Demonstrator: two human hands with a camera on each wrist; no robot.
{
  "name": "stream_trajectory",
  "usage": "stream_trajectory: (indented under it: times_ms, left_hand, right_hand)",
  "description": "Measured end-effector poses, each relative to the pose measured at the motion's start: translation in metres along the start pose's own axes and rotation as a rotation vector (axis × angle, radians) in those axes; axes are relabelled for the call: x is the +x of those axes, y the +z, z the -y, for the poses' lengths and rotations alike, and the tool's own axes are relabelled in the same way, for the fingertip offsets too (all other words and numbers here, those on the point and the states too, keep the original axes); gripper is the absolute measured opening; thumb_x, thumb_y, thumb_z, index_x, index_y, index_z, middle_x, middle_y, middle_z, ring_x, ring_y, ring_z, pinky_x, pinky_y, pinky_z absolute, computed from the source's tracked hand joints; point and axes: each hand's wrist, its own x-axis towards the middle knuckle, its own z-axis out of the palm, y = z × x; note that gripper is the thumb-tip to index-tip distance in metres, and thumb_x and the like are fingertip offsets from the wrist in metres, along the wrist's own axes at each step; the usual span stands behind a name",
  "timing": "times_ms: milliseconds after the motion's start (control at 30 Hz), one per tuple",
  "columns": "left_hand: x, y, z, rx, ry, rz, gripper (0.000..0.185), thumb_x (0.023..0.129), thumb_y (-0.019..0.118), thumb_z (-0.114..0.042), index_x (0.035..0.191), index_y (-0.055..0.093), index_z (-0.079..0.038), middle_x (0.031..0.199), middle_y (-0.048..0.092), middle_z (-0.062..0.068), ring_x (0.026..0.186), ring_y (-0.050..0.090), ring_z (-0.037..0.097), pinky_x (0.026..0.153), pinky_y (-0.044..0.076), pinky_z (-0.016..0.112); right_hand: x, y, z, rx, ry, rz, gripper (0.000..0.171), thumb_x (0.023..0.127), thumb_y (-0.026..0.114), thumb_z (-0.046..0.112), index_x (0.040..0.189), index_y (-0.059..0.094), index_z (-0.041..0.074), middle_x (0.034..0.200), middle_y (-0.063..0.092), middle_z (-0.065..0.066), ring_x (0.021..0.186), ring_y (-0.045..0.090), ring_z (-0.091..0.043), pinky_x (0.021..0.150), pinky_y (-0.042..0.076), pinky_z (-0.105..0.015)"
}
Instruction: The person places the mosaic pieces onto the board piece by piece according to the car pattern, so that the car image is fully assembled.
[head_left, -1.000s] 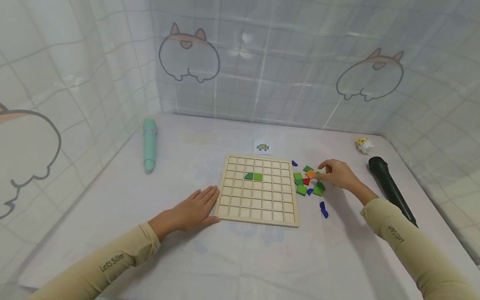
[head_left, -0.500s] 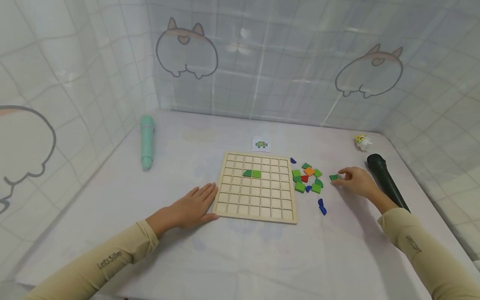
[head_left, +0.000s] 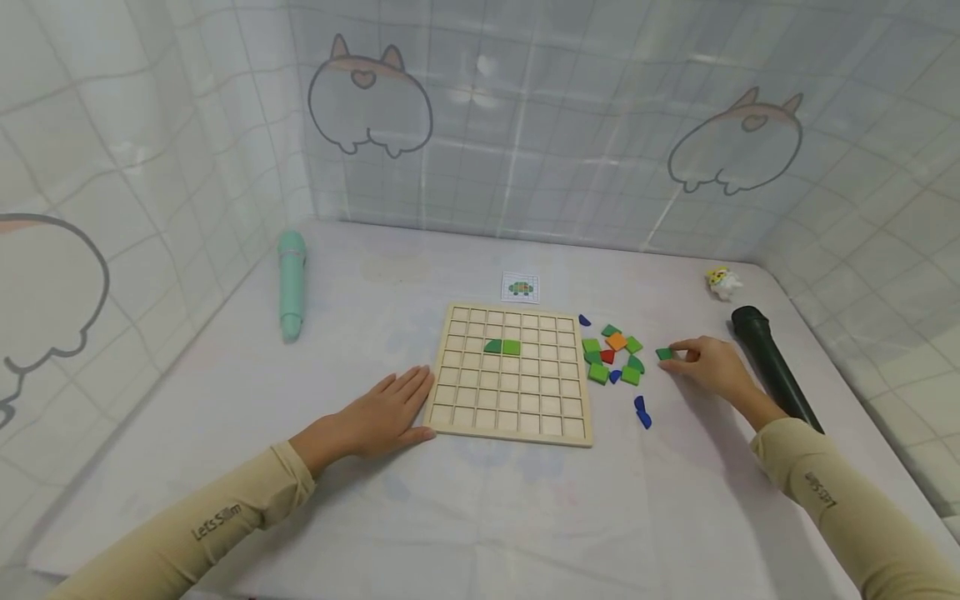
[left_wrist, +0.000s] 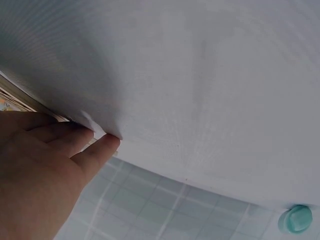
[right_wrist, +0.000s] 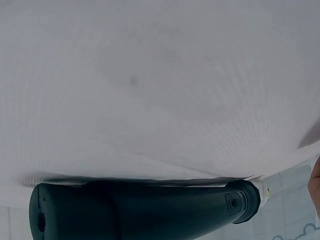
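Note:
A square wooden grid board (head_left: pixel 517 437) lies on the table in the head view. In its upper rows sit a dark green quarter-round tile (head_left: pixel 492 346) and, beside it, a light green square tile (head_left: pixel 512 347). Fingers straight, my left hand (head_left: pixel 390 417) rests flat along the board's left edge. To the right of the loose tiles, thumb and index finger of my right hand (head_left: pixel 712 367) pinch a dark green tile (head_left: pixel 664 353). Between board and right hand is a cluster with an orange tile (head_left: pixel 616 341), a red tile (head_left: pixel 607 357) and several green ones.
Behind the board lies a small card (head_left: pixel 521 287) with a turtle pattern. Blue half-round tiles (head_left: pixel 642 413) lie nearer me. A black microphone (head_left: pixel 776 367) is by the right forearm, a small figurine (head_left: pixel 723 283) behind it. A mint microphone (head_left: pixel 292 287) lies far left.
My right hand has moved right, out of the tile cluster, bringing a dark green tile away with it. The left hand stays at the board's edge.

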Motion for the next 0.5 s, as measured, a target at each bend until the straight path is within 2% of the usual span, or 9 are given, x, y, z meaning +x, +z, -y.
stream_trajectory:
  times_ms: [167, 500]
  left_hand:
    - [-0.0009, -0.0019, -0.0017, -0.005, 0.003, -0.005, 0.075, 0.099, 0.046, -0.043, 0.145, 0.021, 0.012, 0.151, 0.018, 0.026, 0.140, 0.016, 0.037, 0.108, 0.018, 0.054]
    - [-0.0018, -0.0010, -0.0007, -0.009, 0.013, -0.010, 0.075, 0.099, 0.045, -0.042, 0.145, 0.021, 0.012, 0.151, 0.018, 0.027, 0.139, 0.016, 0.038, 0.108, 0.019, 0.054]
  right_hand:
    - [0.0008, 0.0004, 0.0015, -0.008, -0.015, -0.016, 0.048, 0.083, 0.074, 0.031, 0.112, 0.065, -0.007, 0.073, 0.049, -0.005, 0.066, 0.043, -0.021, 0.053, 0.033, -0.031]
    - [0.0017, 0.0015, 0.0043, 0.038, -0.024, 0.010, 0.041, 0.085, 0.072, 0.025, 0.112, 0.063, -0.004, 0.077, 0.051, -0.008, 0.068, 0.045, -0.022, 0.054, 0.036, -0.031]
